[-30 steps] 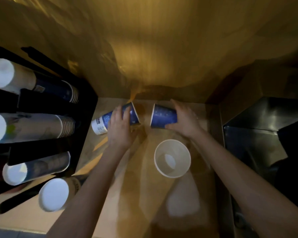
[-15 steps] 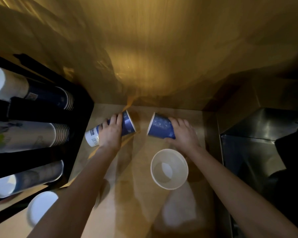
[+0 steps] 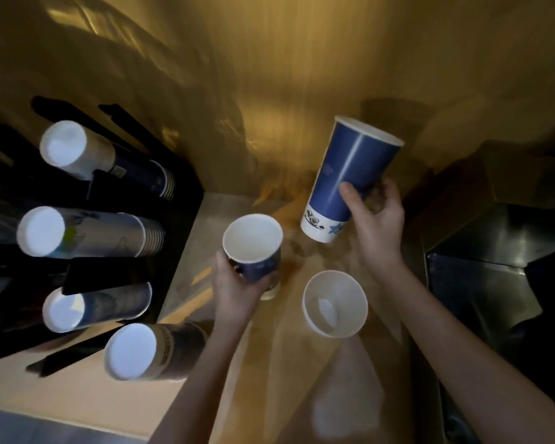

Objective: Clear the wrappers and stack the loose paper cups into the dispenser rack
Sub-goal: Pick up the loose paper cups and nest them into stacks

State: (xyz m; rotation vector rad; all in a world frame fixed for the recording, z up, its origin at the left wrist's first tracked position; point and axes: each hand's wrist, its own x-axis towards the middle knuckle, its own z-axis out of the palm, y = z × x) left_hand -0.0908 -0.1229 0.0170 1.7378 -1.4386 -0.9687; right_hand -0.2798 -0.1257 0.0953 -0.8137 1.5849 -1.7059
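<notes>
The pale countertop (image 3: 186, 283) carries a black dispenser rack (image 3: 173, 238) along its left edge, with four sleeves of stacked paper cups (image 3: 87, 233) lying in it, white bases toward the camera. Near the back edge the right hand (image 3: 377, 219) wraps closed around a tall blue paper cup (image 3: 350, 174), raised and tilted. Mid-counter the left hand (image 3: 237, 283) grips a shorter blue paper cup (image 3: 253, 248) upright, mouth open upward. Just right of it stands a white paper cup (image 3: 335, 304), untouched
</notes>
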